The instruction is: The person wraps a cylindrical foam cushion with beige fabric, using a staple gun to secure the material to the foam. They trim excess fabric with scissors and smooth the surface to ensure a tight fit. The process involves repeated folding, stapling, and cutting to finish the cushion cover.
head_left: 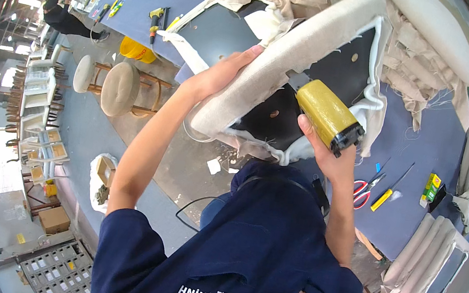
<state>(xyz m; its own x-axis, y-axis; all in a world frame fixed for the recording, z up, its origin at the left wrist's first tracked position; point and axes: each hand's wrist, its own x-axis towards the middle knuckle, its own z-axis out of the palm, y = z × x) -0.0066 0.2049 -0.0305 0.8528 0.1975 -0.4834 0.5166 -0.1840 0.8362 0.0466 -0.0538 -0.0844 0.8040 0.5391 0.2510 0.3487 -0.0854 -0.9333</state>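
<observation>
Stapling fabric onto seat cushion (294,53): left hand (220,73) clamped on edge, right hand (320,146) gripping yellow stapler (327,114); next, press squarely.

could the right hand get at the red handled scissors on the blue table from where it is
Probably yes, but not at once: the right hand is gripping a yellow staple gun against the seat cushion. The scissors lie close beside the forearm on the table, nothing between.

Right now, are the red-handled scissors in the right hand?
No, the scissors lie on the blue table; the right hand grips a yellow staple gun.
</observation>
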